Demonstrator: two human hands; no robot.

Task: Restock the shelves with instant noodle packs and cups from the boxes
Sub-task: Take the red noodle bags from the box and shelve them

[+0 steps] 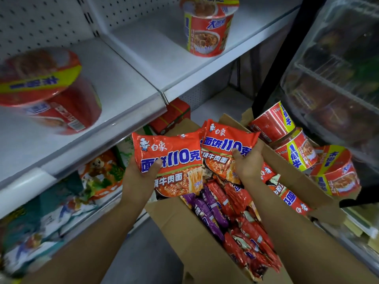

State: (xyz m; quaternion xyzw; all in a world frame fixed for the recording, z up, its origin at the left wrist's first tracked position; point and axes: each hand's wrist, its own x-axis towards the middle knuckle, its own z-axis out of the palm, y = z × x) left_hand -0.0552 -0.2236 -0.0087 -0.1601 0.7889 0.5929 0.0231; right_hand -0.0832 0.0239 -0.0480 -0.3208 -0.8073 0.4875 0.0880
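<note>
The white shelf (131,74) has two red cups on it, one left cup (47,93) and one far cup (209,27). Below, the box (184,226) is full of noodle packs. More cups (303,148) lie past the box. Both arms reach forward over the box. The left hand (141,175) holds a red pack (170,160), thumb on front, fingers curled behind. The right hand (248,158) grips a second pack (223,144) the same way.
</note>
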